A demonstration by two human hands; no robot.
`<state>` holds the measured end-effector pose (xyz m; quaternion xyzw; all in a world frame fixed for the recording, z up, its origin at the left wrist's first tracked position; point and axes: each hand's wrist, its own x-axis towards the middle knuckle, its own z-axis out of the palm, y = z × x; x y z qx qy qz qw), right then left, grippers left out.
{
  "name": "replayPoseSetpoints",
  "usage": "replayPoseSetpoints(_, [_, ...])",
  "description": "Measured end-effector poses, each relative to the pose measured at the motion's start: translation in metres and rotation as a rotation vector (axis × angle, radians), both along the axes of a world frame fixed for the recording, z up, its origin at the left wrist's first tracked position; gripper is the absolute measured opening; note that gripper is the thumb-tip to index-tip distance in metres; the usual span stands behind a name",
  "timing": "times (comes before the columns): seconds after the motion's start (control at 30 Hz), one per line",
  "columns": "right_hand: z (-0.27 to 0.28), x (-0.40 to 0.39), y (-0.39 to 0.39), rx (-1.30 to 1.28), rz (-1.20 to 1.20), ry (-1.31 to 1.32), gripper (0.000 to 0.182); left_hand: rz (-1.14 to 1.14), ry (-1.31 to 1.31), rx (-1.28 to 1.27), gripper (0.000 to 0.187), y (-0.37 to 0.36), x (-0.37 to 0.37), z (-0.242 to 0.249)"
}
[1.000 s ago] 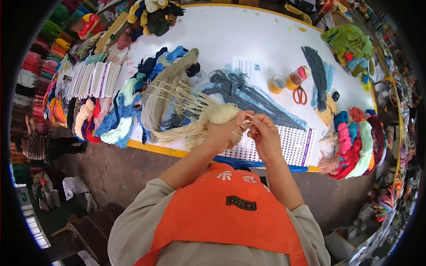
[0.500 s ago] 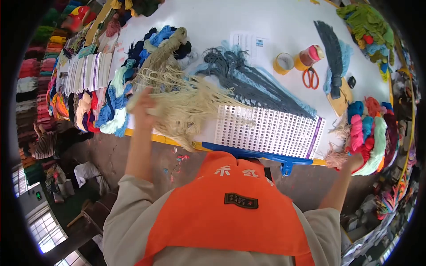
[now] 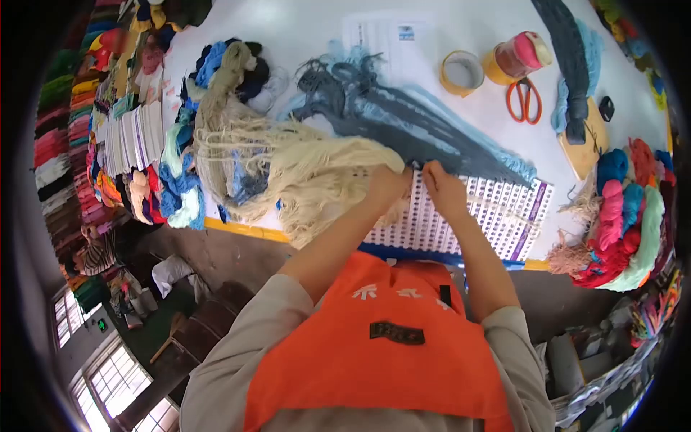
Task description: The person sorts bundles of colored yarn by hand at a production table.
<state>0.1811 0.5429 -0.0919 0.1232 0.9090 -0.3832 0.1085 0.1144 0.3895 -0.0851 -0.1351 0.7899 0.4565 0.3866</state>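
Cream yarn hank (image 3: 338,153) on the worktable (image 3: 306,29), in front of the person and left of centre. Its smooth upper fold leads to the left hand (image 3: 389,184), while its looser strands hang toward the table's front edge. The left fingers are curled in a narrow grip about the right end of the hank. The right hand (image 3: 446,193) is just beside it, fingertips bunched close together; whether they pinch a strand cannot be told. The step in hand appears to be fine fingertip work at the end of the hank; the next move would call for a steady left hold and a free strand end within the right fingertips' reach.

Below the hands lies a perforated card (image 3: 471,219), with a blue bar (image 3: 425,253) along its near edge. Slate-blue yarn (image 3: 425,126) fans out behind the hands, its tapered end reaching the card's far edge. A beige hank (image 3: 216,97) adjoins the cream yarn on the left. Farther out are a tape roll (image 3: 462,74), red-handled scissors (image 3: 524,108) and, at the right, a multicoloured pile of hanks (image 3: 612,216).
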Motion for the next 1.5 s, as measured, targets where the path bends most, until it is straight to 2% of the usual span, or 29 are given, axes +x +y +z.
replayPoseSetpoints(0.07, [0.001,0.0,0.003,0.014,0.034,0.005,0.011,-0.266,0.286,-0.241,0.026,0.008,0.003,0.017])
replayPoseSetpoints(0.13, [0.002,0.0,0.005,-0.028,0.052,0.049,0.011,-0.203,0.401,-0.048,0.027,0.004,0.008,0.01])
replayPoseSetpoints(0.2, [0.001,0.002,0.005,-0.033,0.065,0.104,0.011,-0.168,0.352,-0.024,0.027,0.0,0.012,0.006])
replayPoseSetpoints(0.3, [0.001,0.003,0.005,-0.073,0.046,0.039,0.013,-0.092,0.0,0.007,0.033,-0.001,0.001,0.01])
replayPoseSetpoints(0.4, [-0.001,0.002,0.007,-0.055,0.045,0.028,0.013,-0.221,0.166,-0.068,0.031,0.004,-0.002,0.014])
replayPoseSetpoints(0.43, [-0.001,0.001,0.007,-0.065,0.031,0.002,0.014,-0.237,0.005,-0.057,0.034,0.001,-0.006,-0.004])
replayPoseSetpoints(0.47, [-0.003,0.0,0.007,-0.106,0.012,-0.008,0.013,-0.278,0.015,-0.103,0.039,-0.007,-0.002,-0.021])
replayPoseSetpoints(0.5, [-0.001,0.002,0.006,-0.151,-0.004,-0.028,0.013,-0.316,0.014,-0.15,0.045,-0.003,-0.005,0.003])
replayPoseSetpoints(0.53, [0.004,-0.001,0.008,-0.216,0.005,-0.022,0.013,-0.339,0.068,-0.062,0.029,0.0,-0.01,0.015])
replayPoseSetpoints(0.57, [0.003,0.0,0.008,-0.232,-0.002,-0.043,0.013,-0.339,0.078,-0.06,0.029,-0.005,-0.01,0.004])
replayPoseSetpoints(0.63, [0.001,-0.002,0.012,-0.262,-0.023,-0.106,0.013,-0.133,0.539,0.16,0.021,-0.007,-0.013,0.005])
replayPoseSetpoints(0.67, [-0.001,-0.002,0.014,-0.259,-0.025,-0.111,0.013,0.047,0.049,0.283,0.013,-0.017,-0.012,0.007])
replayPoseSetpoints(0.7, [0.0,-0.004,0.015,-0.309,-0.033,-0.094,0.014,0.041,0.044,0.286,0.013,-0.019,-0.014,0.016])
replayPoseSetpoints(0.77, [0.004,-0.004,0.015,-0.391,-0.069,-0.112,0.016,0.303,-0.437,0.512,0.014,-0.022,-0.013,0.028])
replayPoseSetpoints(0.83, [0.004,-0.006,0.015,-0.412,-0.108,-0.154,0.018,0.391,-0.782,0.669,0.022,-0.028,-0.005,0.022])
replayPoseSetpoints(0.87, [0.006,-0.007,0.017,-0.398,-0.107,-0.176,0.018,0.275,-0.823,0.853,0.026,-0.029,-0.004,0.019])
replayPoseSetpoints(0.93, [-0.01,-0.005,0.021,-0.676,-0.166,-0.184,0.017,0.12,-0.594,0.568,0.031,-0.001,-0.01,0.045])
replayPoseSetpoints(0.97, [-0.018,-0.001,0.023,-0.881,-0.233,-0.232,0.019,-0.098,-0.411,0.309,0.033,0.002,-0.009,0.036])
replayPoseSetpoints(1.0, [0.001,-0.007,0.029,-0.922,-0.222,-0.286,0.022,-0.101,-0.413,0.322,0.033,0.004,-0.005,0.029])
replayPoseSetpoints(1.07, [0.009,-0.011,0.035,-0.865,-0.146,-0.321,0.021,-0.364,-0.033,0.045,0.029,0.005,0.007,0.011])
replayPoseSetpoints(1.1, [0.007,-0.01,0.032,-0.753,-0.101,-0.275,0.024,-0.435,0.253,0.087,0.03,0.002,0.01,0.008])
replayPoseSetpoints(1.13, [0.005,-0.009,0.031,-0.751,-0.094,-0.275,0.024,-0.429,0.256,0.087,0.03,-0.003,0.01,0.004])
replayPoseSetpoints(1.2, [0.002,-0.007,0.022,-0.386,0.001,-0.149,0.024,-0.607,0.397,-0.318,0.025,-0.022,0.005,0.011])
replayPoseSetpoints(1.27, [0.008,-0.009,0.016,-0.297,0.017,-0.18,0.025,-0.841,0.157,-0.21,0.024,-0.055,-0.037,0.038])
replayPoseSetpoints(1.3, [0.008,-0.009,0.014,-0.262,0.004,-0.152,0.025,-0.087,-0.215,0.17,0.02,-0.09,-0.047,0.043])
replayPoseSetpoints(1.33, [0.009,-0.009,0.014,-0.223,-0.009,-0.121,0.024,0.44,-0.308,0.355,0.02,-0.094,-0.064,0.083])
replayPoseSetpoints(1.37, [0.012,-0.012,0.014,-0.199,-0.005,-0.181,0.022,0.548,-0.214,0.392,0.014,-0.115,-0.082,0.109])
replayPoseSetpoints(1.43, [0.016,-0.012,0.015,-0.202,-0.007,-0.19,0.022,0.644,-0.158,0.805,0.008,-0.189,-0.109,0.113])
replayPoseSetpoints(1.5, [0.017,-0.013,0.011,-0.206,-0.01,-0.195,0.022,0.794,0.079,0.713,0.012,-0.214,-0.127,0.145])
